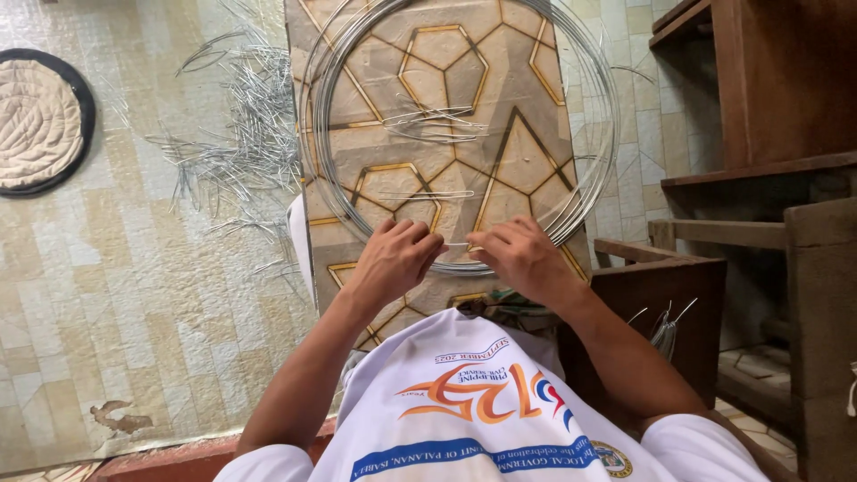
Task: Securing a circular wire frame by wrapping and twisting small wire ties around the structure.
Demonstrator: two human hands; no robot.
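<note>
- We are seeing only part of the round cushion (36, 120) at the left edge; the heap of cut wire pieces (245, 147) beside it is blurring together.
- We are curling our left hand (395, 259) shut, pinching a short wire piece (457, 245) over the patterned board (446, 116).
- We are closing our right hand (522, 257) on the piece's other end, against the wire coil (589, 170) lying on that board.
- We are missing the coil's top, cut off.
</note>
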